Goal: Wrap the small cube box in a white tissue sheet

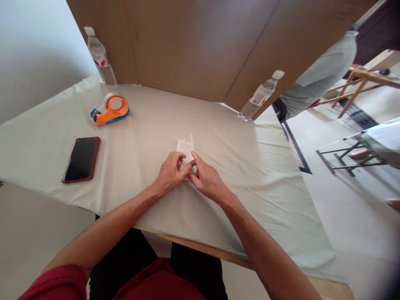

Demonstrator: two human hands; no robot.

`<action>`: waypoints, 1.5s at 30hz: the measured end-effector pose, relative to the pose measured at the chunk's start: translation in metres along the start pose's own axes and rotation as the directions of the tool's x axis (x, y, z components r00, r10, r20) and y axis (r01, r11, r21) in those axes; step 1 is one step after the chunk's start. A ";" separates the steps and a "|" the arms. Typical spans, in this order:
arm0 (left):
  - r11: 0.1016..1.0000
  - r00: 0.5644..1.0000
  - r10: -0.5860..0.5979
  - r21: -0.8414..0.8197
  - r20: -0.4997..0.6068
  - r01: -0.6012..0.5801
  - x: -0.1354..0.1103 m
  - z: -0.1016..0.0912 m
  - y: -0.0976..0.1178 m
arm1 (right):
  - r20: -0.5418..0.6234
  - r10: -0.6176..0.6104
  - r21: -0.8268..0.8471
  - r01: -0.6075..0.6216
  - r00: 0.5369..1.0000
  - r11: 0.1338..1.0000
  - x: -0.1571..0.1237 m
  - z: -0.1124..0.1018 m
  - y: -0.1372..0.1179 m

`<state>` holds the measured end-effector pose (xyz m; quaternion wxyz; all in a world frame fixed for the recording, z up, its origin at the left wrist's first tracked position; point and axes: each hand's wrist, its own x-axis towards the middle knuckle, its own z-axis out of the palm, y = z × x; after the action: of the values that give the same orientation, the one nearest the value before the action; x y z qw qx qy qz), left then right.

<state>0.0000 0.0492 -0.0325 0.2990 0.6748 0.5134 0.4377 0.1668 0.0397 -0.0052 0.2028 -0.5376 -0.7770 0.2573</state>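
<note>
A small folded piece of white paper (185, 148) lies on the pale cloth-covered table (137, 166), near its middle. My left hand (170, 173) and my right hand (206, 180) meet over the near end of the paper. Both pinch it with curled fingers, thumbs and fingertips pressed together on the fold. The paper's far end sticks out beyond my fingers; its near part is hidden under them.
A red-cased phone (81, 159) lies face up at the left. An orange tape dispenser (111, 110) sits behind it. Two water bottles (100, 56) (260, 96) stand against a tall cardboard screen (200, 46). A person in grey (318, 79) stands beyond, near wooden chairs (359, 85).
</note>
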 end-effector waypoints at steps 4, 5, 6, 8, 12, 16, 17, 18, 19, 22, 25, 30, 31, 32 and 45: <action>0.995 0.998 0.062 0.083 -0.005 -0.061 -0.001 0.004 -0.003 | 0.006 -0.071 0.139 0.070 0.997 0.988 0.002 -0.009 0.008; 0.993 0.997 0.072 0.096 -0.008 -0.071 -0.001 0.005 -0.004 | -0.034 -0.065 0.210 0.071 0.997 0.975 0.002 -0.012 0.012; 0.991 0.997 0.082 0.112 -0.012 -0.080 -0.002 0.005 -0.005 | -0.088 -0.039 0.276 0.062 0.995 0.959 0.002 -0.014 0.017; 0.984 0.995 0.098 0.149 -0.025 -0.093 -0.003 0.006 -0.006 | -0.200 0.034 0.349 0.038 0.979 0.936 0.003 -0.017 0.027; 0.969 0.990 0.136 0.212 -0.028 -0.127 -0.005 0.007 -0.008 | -0.252 -0.034 0.251 0.099 0.967 0.963 0.009 -0.012 0.036; 0.947 0.976 0.213 0.256 -0.044 -0.195 -0.007 0.008 -0.008 | -0.236 -0.224 0.162 0.266 0.945 0.950 0.022 -0.001 0.036; 0.939 0.971 0.233 0.271 -0.055 -0.210 -0.008 0.008 -0.008 | -0.228 -0.252 0.140 0.288 0.940 0.947 0.025 0.000 0.036; 0.930 0.965 0.255 0.288 -0.065 -0.227 -0.008 0.007 -0.007 | -0.215 -0.271 0.120 0.301 0.938 0.946 0.028 0.002 0.037; 0.920 0.957 0.282 0.304 -0.073 -0.248 -0.009 0.007 -0.006 | -0.199 -0.284 0.103 0.309 0.938 0.946 0.030 0.003 0.037; 0.866 0.916 0.399 0.347 -0.048 -0.360 -0.008 0.004 -0.004 | -0.150 -0.294 0.099 0.311 0.944 0.945 0.035 0.004 0.038; 0.796 0.860 0.510 0.370 0.016 -0.479 -0.005 0.002 -0.004 | -0.095 -0.275 0.210 0.289 0.957 0.934 0.037 0.003 0.038; 0.784 0.857 0.512 0.377 0.054 -0.492 -0.001 0.001 -0.005 | -0.124 -0.028 0.401 0.076 0.992 0.913 0.040 -0.003 0.045; 0.794 0.867 0.494 0.375 0.061 -0.479 -0.001 0.001 -0.004 | -0.159 0.046 0.408 0.023 0.986 0.913 0.042 -0.005 0.048; 0.803 0.877 0.476 0.372 0.070 -0.466 -0.001 0.000 -0.004 | -0.179 0.121 0.415 -0.036 0.976 0.909 0.045 -0.006 0.051; 0.795 0.881 0.456 0.388 0.123 -0.466 -0.003 -0.003 -0.001 | 0.121 0.394 0.588 -0.385 0.911 0.711 0.094 -0.005 0.042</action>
<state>-0.0032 0.0466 -0.0328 0.0427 0.8315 0.4096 0.3729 0.1683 0.1415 -0.0234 0.3086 -0.5984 -0.5227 0.5230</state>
